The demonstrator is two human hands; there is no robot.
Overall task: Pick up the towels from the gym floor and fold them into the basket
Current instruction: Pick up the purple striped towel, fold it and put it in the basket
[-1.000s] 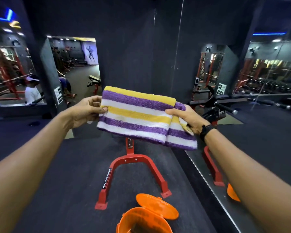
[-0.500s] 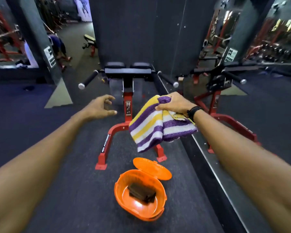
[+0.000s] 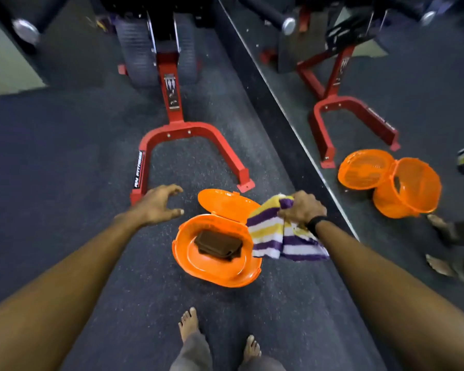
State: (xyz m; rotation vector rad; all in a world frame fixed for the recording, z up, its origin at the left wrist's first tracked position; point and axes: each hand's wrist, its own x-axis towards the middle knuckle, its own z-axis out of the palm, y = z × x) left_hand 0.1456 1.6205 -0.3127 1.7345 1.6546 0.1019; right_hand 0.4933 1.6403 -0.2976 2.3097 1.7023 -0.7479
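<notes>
The folded striped towel [image 3: 284, 236], now bunched in the right hand [image 3: 302, 210], has dropped toward the orange basket [image 3: 188, 253]; left hand [image 3: 158, 204] empty, fingers spread.

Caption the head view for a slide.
Right hand holds a folded striped towel over the open orange basket, which already contains a brown towel; left hand empty.

The right hand [image 3: 302, 210] and striped towel [image 3: 276, 238] hide part of the basket [image 3: 214, 271] rim.
</notes>
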